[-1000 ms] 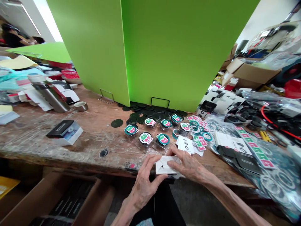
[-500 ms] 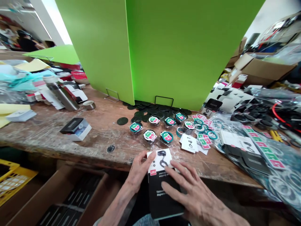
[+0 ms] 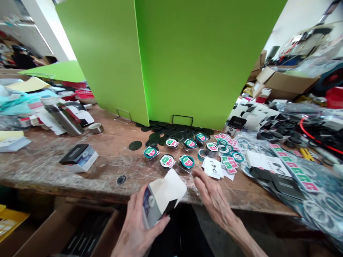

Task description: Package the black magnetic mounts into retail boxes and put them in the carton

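My left hand [image 3: 138, 223] is wrapped around a small carton [image 3: 152, 208] with grey picture sides. Its white flap [image 3: 171, 187] stands raised, and the carton tilts towards the right. Over the table's front edge, my right hand [image 3: 214, 196] is apart from the carton, with fingers loosely bent and nothing visible in them. Its fingertips are near a clear-wrapped round piece with a teal ring [image 3: 187, 161] and some white printed leaflets [image 3: 213, 167]. More round pieces [image 3: 167, 161] with green-and-red stickers stand behind.
A closed black-and-white box [image 3: 79, 158] stands left on the worn wooden table [image 3: 107, 160]. Black discs [image 3: 160, 137] lie before green panels [image 3: 184, 64]. Rings, sticker strips [image 3: 294, 167] and plastic bags crowd the right. An open carton of black boxes [image 3: 85, 232] sits below left.
The flat carton between both hands is now opened out into a box shape, in my left hand alone. My right hand has let go and moved forward towards the round pieces. The view has shifted slightly.
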### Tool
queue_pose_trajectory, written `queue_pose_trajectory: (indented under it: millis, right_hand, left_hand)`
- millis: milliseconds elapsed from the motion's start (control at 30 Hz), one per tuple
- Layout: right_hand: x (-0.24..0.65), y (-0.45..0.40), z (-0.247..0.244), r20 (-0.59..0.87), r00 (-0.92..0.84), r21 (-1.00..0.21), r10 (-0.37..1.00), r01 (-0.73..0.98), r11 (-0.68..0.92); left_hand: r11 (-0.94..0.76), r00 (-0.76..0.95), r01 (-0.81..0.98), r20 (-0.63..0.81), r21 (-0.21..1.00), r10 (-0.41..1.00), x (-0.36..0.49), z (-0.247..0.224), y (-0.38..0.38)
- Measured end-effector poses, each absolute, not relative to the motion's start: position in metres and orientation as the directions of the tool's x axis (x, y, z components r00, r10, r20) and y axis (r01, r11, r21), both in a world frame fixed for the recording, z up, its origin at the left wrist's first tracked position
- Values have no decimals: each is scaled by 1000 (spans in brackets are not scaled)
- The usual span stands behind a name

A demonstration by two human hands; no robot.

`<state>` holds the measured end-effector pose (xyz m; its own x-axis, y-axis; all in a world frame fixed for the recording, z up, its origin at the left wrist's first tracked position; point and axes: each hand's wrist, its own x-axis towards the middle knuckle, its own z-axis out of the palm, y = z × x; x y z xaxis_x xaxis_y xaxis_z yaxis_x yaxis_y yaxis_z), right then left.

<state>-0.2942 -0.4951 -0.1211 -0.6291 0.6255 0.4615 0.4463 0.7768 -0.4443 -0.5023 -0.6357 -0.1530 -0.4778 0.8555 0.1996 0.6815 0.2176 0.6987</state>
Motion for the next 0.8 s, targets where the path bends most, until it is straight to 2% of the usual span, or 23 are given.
queue_pose_trajectory:
  millis: [67, 233, 500, 800]
  right_hand:
    - [-304, -471, -127, 506, -626, -336, 594, 491, 804]
    - [-342, -432, -152, 489, -608, -210, 626, 614, 761]
    - [-351, -430, -167, 454, -625, -124, 635, 661, 740]
    - [-348, -419, -165, 437, -692, -128, 574, 584, 802]
  left_hand:
    - [269, -490, 707, 179, 654, 853, -517, -158, -641]
    - [238, -433, 757, 194, 609, 880, -531, -167, -653]
    - [252, -425, 771, 178, 585, 888, -535, -165, -647]
    - [225, -388, 779, 169, 585, 906, -539, -165, -637]
